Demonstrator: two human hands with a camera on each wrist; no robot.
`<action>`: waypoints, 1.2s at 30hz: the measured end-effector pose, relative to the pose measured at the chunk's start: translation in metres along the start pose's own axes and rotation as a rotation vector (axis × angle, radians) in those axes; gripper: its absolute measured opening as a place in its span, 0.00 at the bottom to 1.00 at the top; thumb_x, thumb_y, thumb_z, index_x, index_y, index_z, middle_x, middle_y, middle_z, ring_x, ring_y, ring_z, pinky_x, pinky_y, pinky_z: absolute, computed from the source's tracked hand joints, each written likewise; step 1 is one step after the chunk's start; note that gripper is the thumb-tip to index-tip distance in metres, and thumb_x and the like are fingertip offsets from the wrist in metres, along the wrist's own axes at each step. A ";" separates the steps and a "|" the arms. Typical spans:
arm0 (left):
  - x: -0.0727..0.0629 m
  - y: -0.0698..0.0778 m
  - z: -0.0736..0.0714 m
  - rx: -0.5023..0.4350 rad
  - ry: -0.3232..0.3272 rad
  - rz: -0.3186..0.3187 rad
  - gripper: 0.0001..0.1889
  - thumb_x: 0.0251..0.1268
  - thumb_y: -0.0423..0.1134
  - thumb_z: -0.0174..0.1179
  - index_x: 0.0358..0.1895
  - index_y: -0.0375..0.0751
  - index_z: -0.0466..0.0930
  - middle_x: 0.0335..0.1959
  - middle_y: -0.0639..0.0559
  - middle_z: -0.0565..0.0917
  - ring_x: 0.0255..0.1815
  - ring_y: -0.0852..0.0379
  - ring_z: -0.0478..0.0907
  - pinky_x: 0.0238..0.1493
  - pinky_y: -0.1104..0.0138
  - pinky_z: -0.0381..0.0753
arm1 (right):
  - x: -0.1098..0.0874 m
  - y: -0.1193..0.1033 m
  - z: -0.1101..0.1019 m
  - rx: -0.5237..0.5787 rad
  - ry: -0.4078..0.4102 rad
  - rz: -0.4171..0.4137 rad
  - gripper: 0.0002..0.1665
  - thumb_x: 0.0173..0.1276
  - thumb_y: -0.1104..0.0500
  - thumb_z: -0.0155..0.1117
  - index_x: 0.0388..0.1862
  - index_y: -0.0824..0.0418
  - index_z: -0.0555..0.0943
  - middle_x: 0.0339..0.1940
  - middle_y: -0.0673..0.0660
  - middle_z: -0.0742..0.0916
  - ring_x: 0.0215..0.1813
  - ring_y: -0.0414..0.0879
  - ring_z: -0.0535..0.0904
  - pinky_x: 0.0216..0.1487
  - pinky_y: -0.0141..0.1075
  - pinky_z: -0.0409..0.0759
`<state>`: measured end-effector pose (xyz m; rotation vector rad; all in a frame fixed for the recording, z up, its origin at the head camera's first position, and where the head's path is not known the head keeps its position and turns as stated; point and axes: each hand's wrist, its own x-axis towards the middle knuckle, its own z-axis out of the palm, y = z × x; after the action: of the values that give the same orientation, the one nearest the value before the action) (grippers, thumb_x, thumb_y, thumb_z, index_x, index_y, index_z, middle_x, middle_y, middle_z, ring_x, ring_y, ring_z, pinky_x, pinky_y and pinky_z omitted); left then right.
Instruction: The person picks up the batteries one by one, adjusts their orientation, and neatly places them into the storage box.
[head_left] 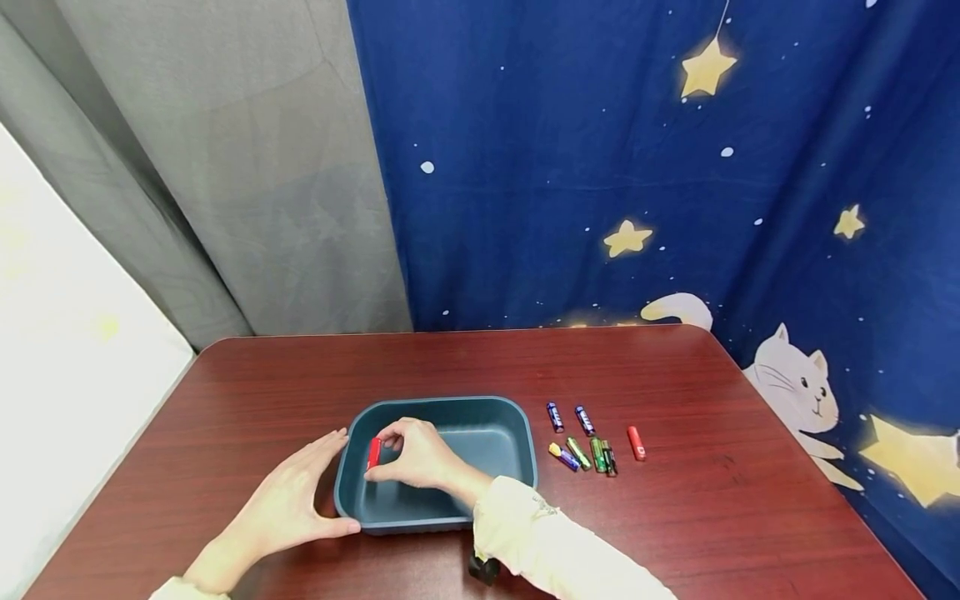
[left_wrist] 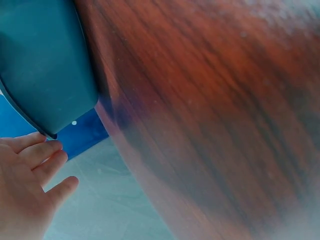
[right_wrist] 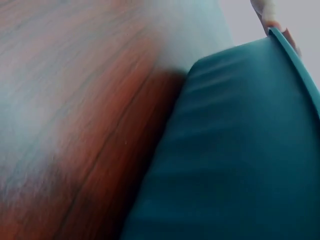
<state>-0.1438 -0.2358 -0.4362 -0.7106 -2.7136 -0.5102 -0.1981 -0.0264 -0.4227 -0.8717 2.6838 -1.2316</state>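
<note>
A teal rectangular bin (head_left: 480,523) rests on the table. Inside its left end, my right hand (head_left: 420,458) pinches a red battery (head_left: 374,452) between thumb and fingers, holding it roughly upright. My left hand (head_left: 288,498) lies along the bin's left side, its fingers extended and its tips at the rim. In the left wrist view, the fingertips of the left hand (left_wrist: 30,167) touch the bin's edge (left_wrist: 30,117). The right wrist view shows mostly the bin's outer wall (right_wrist: 235,150); the right hand and the battery are out of sight there.
Right of the bin lie several loose batteries: blue ones (head_left: 555,417), a yellow-and-blue one (head_left: 564,456), green ones (head_left: 597,455) and another red one (head_left: 636,442). A black object (head_left: 483,569) shows below the right sleeve. Curtains hang behind the brown table (head_left: 712,525).
</note>
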 end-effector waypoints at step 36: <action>0.001 0.001 0.000 0.009 0.021 0.003 0.56 0.26 0.73 0.65 0.63 0.42 0.65 0.59 0.46 0.72 0.60 0.48 0.67 0.59 0.68 0.58 | 0.019 -0.003 0.033 -0.381 -0.080 0.124 0.23 0.39 0.44 0.76 0.31 0.55 0.81 0.24 0.44 0.77 0.28 0.34 0.71 0.25 0.22 0.69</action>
<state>-0.1445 -0.2344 -0.4358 -0.7026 -2.6938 -0.5015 -0.2034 -0.0604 -0.4394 -0.7536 2.9018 -0.6558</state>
